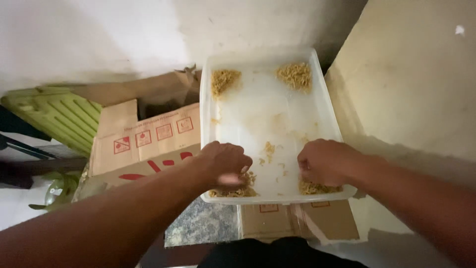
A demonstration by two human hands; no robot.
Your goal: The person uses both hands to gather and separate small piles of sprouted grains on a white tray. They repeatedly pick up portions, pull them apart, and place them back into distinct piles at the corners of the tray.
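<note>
- White translucent plastic tray [317,106] sits centre frame, long axis running up the picture, resting on cardboard boxes.
- Four clumps of yellow-brown noodle-like shreds, one per corner: upper-left clump [224,80], upper-right clump [295,75], lower-left clump [238,190], lower-right clump [313,188].
- Loose shreds [269,149] scattered mid-tray, just above the hands.
- Left hand [224,163] at lower-left corner of the tray, fingers curled down onto the lower-left clump; fingertips motion-blurred, so can't tell whether they're clamped on it.
- Right hand [325,161] at lower-right corner, fingers drawn together into a loose fist directly over the lower-right clump, touching it.
- Printed cardboard box [148,139] left of the tray, flaps open; a second box [297,221] under the tray's lower edge.
- Green slatted plastic piece [59,116] at far left.
- Speckled stone worktop [198,226] shows below the tray.
- Pale walls fill the upper frame and right side.
</note>
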